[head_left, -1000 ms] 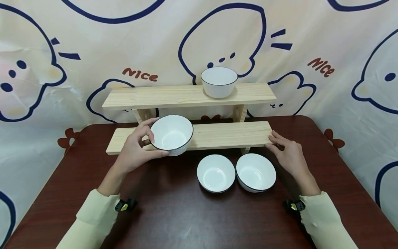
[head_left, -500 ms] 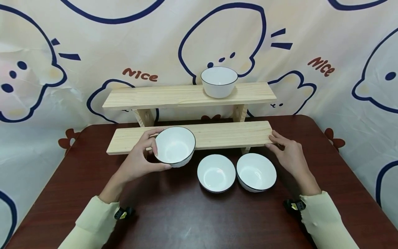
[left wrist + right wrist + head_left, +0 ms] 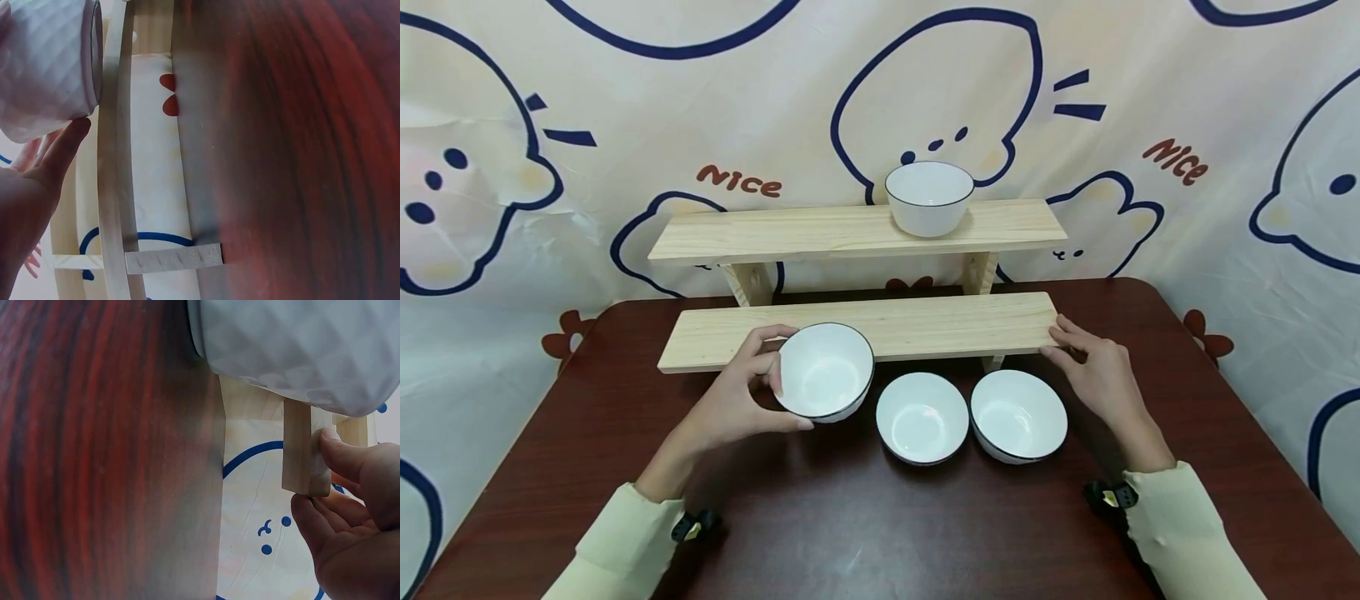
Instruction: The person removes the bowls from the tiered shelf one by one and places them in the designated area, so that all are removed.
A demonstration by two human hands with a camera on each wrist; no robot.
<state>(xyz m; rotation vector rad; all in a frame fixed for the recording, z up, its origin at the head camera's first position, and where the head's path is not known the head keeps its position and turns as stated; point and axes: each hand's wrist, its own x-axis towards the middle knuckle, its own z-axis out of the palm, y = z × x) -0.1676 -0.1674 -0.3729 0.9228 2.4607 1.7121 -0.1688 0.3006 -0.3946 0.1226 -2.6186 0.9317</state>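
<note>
My left hand (image 3: pixel 747 390) grips a white bowl (image 3: pixel 825 371) with a dark rim, thumb at the near side and fingers round its left side. That bowl is held at the front edge of the lower wooden shelf (image 3: pixel 865 329), left of two other bowls. Its dimpled outer wall (image 3: pixel 47 69) shows in the left wrist view. At the lower shelf's right end, my right hand (image 3: pixel 1096 375) holds the board's corner between thumb and fingers. The right wrist view shows the thumb and fingers against the board end (image 3: pixel 303 450).
Two white bowls stand side by side on the dark table (image 3: pixel 850 533): a middle bowl (image 3: pixel 922 418) and a right bowl (image 3: pixel 1018 416). Another bowl (image 3: pixel 928 200) sits on the upper shelf (image 3: pixel 775 233). A patterned cloth (image 3: pixel 760 108) hangs behind.
The left hand has brought its bowl from over the lower shelf toward the person and slightly right, down beside the middle bowl. The right hand stays at the shelf end.
</note>
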